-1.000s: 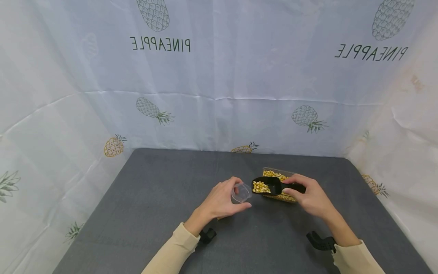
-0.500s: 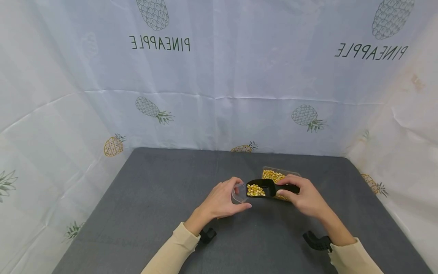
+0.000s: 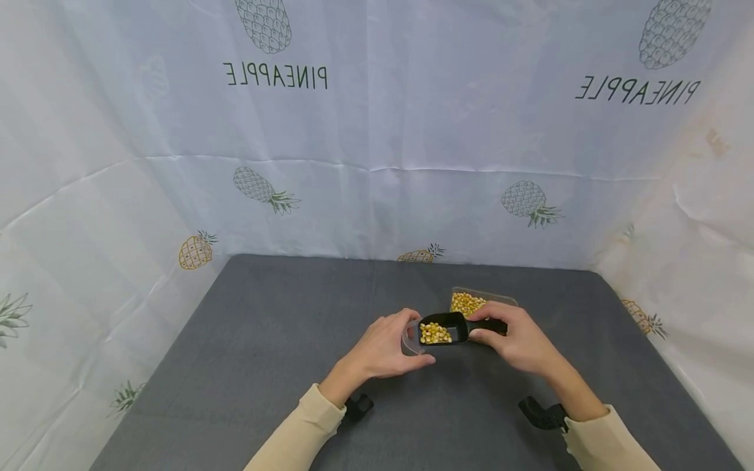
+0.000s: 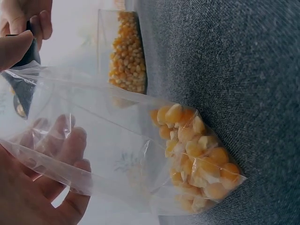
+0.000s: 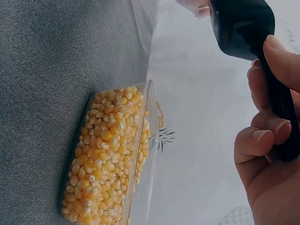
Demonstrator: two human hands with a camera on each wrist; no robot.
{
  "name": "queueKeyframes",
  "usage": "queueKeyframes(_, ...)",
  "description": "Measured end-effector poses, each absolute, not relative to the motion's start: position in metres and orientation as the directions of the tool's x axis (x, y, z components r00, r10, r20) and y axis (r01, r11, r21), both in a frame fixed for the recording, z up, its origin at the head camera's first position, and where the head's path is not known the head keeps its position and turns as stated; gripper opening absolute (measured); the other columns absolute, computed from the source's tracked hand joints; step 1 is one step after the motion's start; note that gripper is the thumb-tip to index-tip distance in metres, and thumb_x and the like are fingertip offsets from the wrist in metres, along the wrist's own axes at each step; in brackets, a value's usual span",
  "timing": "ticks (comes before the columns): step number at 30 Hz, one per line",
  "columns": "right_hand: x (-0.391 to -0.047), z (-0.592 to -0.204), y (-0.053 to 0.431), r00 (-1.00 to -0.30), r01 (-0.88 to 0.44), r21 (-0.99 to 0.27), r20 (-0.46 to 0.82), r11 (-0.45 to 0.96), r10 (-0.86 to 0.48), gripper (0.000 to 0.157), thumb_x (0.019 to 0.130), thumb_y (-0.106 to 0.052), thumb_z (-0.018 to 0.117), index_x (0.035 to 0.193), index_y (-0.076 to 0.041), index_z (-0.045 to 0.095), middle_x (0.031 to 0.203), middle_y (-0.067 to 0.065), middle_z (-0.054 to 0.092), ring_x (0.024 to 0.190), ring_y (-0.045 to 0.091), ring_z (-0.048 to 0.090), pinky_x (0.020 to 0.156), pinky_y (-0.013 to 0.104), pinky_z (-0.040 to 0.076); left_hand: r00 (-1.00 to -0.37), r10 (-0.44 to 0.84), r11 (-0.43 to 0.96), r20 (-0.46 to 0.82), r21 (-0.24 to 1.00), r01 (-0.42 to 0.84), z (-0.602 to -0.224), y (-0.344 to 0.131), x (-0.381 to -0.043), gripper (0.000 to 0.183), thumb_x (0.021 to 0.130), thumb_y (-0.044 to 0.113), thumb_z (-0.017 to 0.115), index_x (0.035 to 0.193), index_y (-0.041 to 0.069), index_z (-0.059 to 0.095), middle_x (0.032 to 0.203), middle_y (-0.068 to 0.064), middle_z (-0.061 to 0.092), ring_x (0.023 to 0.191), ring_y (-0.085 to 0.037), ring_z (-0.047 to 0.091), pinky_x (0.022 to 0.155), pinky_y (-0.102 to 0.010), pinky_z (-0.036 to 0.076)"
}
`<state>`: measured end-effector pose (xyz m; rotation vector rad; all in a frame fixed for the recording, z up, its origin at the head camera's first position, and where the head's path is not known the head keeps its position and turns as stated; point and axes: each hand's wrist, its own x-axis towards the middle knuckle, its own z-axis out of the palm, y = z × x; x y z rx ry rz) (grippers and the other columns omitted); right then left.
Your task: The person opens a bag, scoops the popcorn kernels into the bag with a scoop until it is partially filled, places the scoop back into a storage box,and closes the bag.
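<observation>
My left hand [image 3: 383, 343] holds a clear plastic bag [image 4: 112, 140] by its opening, thumb and fingers spread round the mouth. Corn kernels [image 4: 201, 159] fill the bottom corner of the bag, close over the table in the left wrist view. In my right hand [image 3: 521, 337] is the handle of a black scoop [image 3: 461, 325], pinched between thumb and fingers. More kernels [image 3: 434, 333] lie at the scoop's front end. That front end overlaps the bag's mouth in the head view, and the left wrist view shows it inside the opening.
Behind the right hand, a clear rectangular container [image 5: 149, 136] of corn kernels stands on the dark grey table [image 3: 283, 327]. A white curtain [image 3: 377, 131] with pineapple prints hangs along the back and sides. Black straps [image 3: 542, 415] sit at both wrists.
My right hand has brought the loaded scoop leftward and slightly nearer, from beside the bag to its mouth. The left hand has stayed nearly in place.
</observation>
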<state>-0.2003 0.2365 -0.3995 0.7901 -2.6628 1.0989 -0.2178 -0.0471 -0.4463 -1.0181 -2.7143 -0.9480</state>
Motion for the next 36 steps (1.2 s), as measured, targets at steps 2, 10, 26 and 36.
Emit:
queueKeyframes(2,-0.201,-0.4,0.236,-0.845,-0.532,-0.6,0.332,0.598,-0.419,0.019,0.09,-0.017,0.078,0.109,-0.019,0.075,0.104,-0.007,0.069,0.087,0.009,0.061,0.074,0.035,0.052,-0.769,0.569,0.581,0.292,0.518,0.627,-0.446,-0.047,-0.218,0.067,0.086,0.054,0.075,0.134,0.012,0.056,0.095,0.009,0.057,0.075,-0.005,0.049,0.071,-0.026,0.04)
queueKeyframes(10,-0.201,-0.4,0.234,-0.837,-0.544,-0.571,0.316,0.615,-0.446,0.018,0.09,-0.012,0.078,0.107,-0.017,0.075,0.102,-0.006,0.069,0.088,0.013,0.062,0.074,0.034,0.051,-0.769,0.569,0.592,0.292,0.504,0.629,-0.447,-0.046,-0.218,0.065,0.086,0.054,0.075,0.134,0.014,0.056,0.101,0.005,0.062,0.081,-0.006,0.053,0.076,-0.029,0.043)
queueKeyframes(26,-0.201,-0.396,0.226,-0.801,-0.597,-0.49,0.313,0.636,-0.51,0.022,0.088,-0.007,0.079,0.108,-0.012,0.074,0.104,0.0,0.07,0.092,0.018,0.065,0.077,0.039,0.054,-0.771,0.576,0.6,0.27,0.501,0.624,-0.448,-0.046,-0.218,0.066,0.086,0.055,0.074,0.134,0.013,0.057,0.101,0.005,0.062,0.083,-0.006,0.055,0.074,-0.028,0.046)
queueKeyframes(36,-0.198,-0.39,0.22,-0.799,-0.602,-0.415,0.31,0.682,-0.516,0.021,0.087,-0.009,0.08,0.107,-0.012,0.074,0.102,-0.001,0.069,0.089,0.018,0.066,0.076,0.041,0.054,-0.77,0.581,0.59,0.264,0.515,0.622,-0.449,-0.046,-0.218,0.068,0.086,0.055,0.075,0.135,0.012,0.057,0.098,0.006,0.06,0.08,-0.006,0.054,0.07,-0.026,0.045)
